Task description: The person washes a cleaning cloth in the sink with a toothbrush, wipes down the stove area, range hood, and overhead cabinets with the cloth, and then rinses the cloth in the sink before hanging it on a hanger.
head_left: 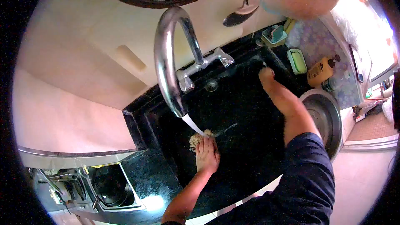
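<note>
Under the running tap [173,66], my left hand [207,154] presses its fingers over a beige, rough-textured scrubber [194,141] in the black sink [233,158]. The water stream [192,126] falls onto the scrubber and fingertips. My right hand [266,74] reaches to the sink's far right corner. Its fingers look curled, with a small pale bit showing at the tips; what it holds, if anything, cannot be made out.
Right of the sink stand a green soap bar in a dish [297,61], an orange pump bottle [321,71] and a round metal basin [323,114]. A ladle [241,15] hangs on the wall. A stove with a black pan [109,185] is at lower left.
</note>
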`<state>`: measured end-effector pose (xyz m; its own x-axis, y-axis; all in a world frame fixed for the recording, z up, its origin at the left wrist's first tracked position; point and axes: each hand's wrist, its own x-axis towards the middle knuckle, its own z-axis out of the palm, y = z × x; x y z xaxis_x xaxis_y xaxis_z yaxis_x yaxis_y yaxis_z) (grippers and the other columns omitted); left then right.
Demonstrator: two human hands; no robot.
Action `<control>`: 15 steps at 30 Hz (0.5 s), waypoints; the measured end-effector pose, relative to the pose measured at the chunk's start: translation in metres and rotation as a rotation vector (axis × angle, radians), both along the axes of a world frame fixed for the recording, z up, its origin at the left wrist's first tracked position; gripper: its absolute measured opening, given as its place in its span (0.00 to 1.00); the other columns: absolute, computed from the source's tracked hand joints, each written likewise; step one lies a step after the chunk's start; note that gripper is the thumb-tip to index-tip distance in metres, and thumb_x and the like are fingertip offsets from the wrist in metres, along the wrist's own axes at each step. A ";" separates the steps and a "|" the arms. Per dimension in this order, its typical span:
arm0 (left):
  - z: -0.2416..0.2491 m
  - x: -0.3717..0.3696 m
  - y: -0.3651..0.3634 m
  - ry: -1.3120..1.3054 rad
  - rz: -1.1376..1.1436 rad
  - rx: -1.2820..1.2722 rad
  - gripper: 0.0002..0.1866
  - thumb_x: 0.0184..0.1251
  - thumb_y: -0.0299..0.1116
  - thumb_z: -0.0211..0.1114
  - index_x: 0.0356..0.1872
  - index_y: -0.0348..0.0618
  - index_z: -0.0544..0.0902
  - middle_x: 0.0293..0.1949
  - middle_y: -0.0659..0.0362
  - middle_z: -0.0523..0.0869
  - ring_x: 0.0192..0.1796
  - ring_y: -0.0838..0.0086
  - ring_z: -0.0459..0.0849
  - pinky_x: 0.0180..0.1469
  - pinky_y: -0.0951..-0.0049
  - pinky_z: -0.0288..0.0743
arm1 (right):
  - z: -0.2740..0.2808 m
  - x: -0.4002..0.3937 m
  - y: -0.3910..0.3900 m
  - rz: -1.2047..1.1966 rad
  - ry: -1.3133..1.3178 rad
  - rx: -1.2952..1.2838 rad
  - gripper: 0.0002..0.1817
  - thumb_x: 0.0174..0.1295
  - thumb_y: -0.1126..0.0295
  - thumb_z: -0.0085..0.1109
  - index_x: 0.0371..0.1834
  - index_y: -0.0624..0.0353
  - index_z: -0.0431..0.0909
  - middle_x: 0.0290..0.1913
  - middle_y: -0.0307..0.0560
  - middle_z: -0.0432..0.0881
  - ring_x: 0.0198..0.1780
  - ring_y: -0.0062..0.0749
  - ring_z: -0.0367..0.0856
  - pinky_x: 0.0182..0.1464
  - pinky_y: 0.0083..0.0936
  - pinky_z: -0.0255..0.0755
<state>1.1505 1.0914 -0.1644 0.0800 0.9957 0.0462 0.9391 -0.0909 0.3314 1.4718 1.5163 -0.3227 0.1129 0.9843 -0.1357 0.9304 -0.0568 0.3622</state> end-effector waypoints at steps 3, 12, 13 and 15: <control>-0.004 0.004 -0.003 -0.029 0.001 -0.014 0.32 0.61 0.35 0.57 0.67 0.33 0.65 0.68 0.43 0.65 0.72 0.48 0.60 0.72 0.48 0.52 | 0.006 -0.003 -0.082 0.036 0.047 -0.104 0.09 0.59 0.70 0.59 0.38 0.54 0.89 0.41 0.43 0.88 0.39 0.39 0.87 0.35 0.35 0.80; 0.000 -0.002 -0.004 -0.018 0.015 -0.069 0.34 0.60 0.34 0.58 0.67 0.33 0.62 0.69 0.42 0.63 0.72 0.47 0.59 0.72 0.48 0.51 | 0.018 -0.048 -0.039 0.134 -0.029 -0.120 0.10 0.60 0.68 0.57 0.39 0.53 0.88 0.43 0.44 0.87 0.43 0.39 0.86 0.36 0.33 0.81; -0.003 -0.002 -0.002 -0.030 0.008 -0.060 0.34 0.60 0.34 0.58 0.68 0.33 0.62 0.69 0.42 0.63 0.72 0.47 0.59 0.73 0.48 0.51 | 0.025 -0.074 -0.038 0.108 0.062 -0.027 0.10 0.61 0.68 0.57 0.38 0.54 0.88 0.43 0.45 0.87 0.43 0.39 0.87 0.36 0.33 0.81; -0.008 -0.003 -0.003 -0.049 -0.002 -0.049 0.34 0.60 0.34 0.58 0.68 0.34 0.62 0.69 0.42 0.62 0.72 0.47 0.59 0.73 0.48 0.51 | 0.037 -0.132 -0.046 0.099 0.229 0.073 0.10 0.62 0.68 0.56 0.37 0.54 0.88 0.43 0.45 0.87 0.44 0.39 0.87 0.37 0.33 0.81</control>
<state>1.1473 1.0885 -0.1725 0.0806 0.9967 0.0017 0.9213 -0.0752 0.3814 1.3399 1.4702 -0.2860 -0.0101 0.9972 -0.0745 0.9900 0.0204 0.1395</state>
